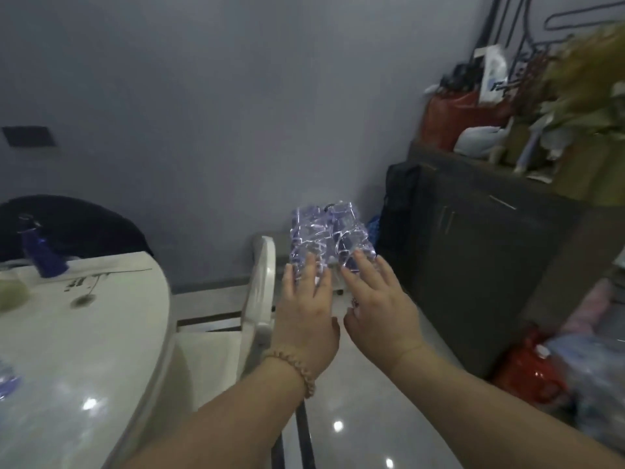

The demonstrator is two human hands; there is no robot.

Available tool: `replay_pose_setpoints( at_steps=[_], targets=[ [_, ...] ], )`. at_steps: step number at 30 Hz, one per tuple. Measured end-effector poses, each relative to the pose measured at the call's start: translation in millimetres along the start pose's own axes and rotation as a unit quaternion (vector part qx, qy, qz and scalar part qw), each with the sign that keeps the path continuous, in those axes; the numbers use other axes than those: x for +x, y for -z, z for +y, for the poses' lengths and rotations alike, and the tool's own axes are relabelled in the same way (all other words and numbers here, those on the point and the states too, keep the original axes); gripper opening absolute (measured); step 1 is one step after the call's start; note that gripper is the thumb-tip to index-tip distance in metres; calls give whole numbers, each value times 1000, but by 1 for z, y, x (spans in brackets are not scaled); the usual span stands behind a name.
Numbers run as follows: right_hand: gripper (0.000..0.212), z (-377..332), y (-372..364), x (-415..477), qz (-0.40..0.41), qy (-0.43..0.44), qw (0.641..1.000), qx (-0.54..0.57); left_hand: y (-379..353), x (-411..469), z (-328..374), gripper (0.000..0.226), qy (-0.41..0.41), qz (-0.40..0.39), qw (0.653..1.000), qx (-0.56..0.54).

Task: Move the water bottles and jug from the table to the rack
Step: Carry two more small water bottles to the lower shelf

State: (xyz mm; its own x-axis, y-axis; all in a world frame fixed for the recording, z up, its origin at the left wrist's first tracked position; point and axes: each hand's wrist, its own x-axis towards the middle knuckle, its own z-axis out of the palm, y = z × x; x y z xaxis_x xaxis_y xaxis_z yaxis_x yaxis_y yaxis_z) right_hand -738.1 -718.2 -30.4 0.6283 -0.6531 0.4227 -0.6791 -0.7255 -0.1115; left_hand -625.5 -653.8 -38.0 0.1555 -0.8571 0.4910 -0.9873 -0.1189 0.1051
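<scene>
A shrink-wrapped pack of water bottles (329, 236) sits low by the wall, between the white chair and the dark cabinet. My left hand (306, 308) and my right hand (375, 296) both reach toward it with straight, spread fingers, the fingertips at the pack's near side. Neither hand grips anything. On the round white table (101, 333) at the left stands a blue bottle (42, 252) with a ring on its cap. A bit of plastic wrap (6, 380) shows at the table's left edge. I cannot make out a rack.
A white chair (260, 289) stands between the table and the pack. A dark cabinet (473, 252) on the right carries bags and a plant (588, 96). A red kettle (531, 370) and a plastic bag sit on the floor at the lower right.
</scene>
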Motion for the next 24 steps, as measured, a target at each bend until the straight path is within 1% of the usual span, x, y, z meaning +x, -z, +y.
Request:
replay_pose_setpoints(
  at_steps=[1,3,5,8,10,14,17,19,22,24],
  targets=[
    [69,19,4,-2,2,-9,1000,-3,-8,8,18,79,-8,-10,1000,-18],
    [70,54,7,-4,-3,-10,1000,-23,-27,23,47,84,-6,-26,999,-19],
    [68,79,5,-3,-22,-12,1000,-17,-46,36,63,80,1,-58,998,2],
    [70,110,-9,6,-10,8,1000,-29,-76,57,72,76,4,-80,997,1],
    [72,133,-30,18,-27,0,999,-21,-99,75,76,75,13,-91,996,-13],
    [71,167,-83,46,-89,-67,993,48,-154,108,64,75,40,-128,990,-35],
    [71,194,-126,82,-118,-78,988,56,-206,143,50,76,71,-171,981,-55],
    [69,207,-147,106,-134,-76,987,44,-233,165,39,79,88,-184,976,-83],
    [68,238,-194,155,-178,-91,979,36,-285,210,15,79,116,-213,963,-115],
    [68,251,-217,184,-207,-87,973,45,-307,237,-2,81,134,-235,954,-126]
  ],
)
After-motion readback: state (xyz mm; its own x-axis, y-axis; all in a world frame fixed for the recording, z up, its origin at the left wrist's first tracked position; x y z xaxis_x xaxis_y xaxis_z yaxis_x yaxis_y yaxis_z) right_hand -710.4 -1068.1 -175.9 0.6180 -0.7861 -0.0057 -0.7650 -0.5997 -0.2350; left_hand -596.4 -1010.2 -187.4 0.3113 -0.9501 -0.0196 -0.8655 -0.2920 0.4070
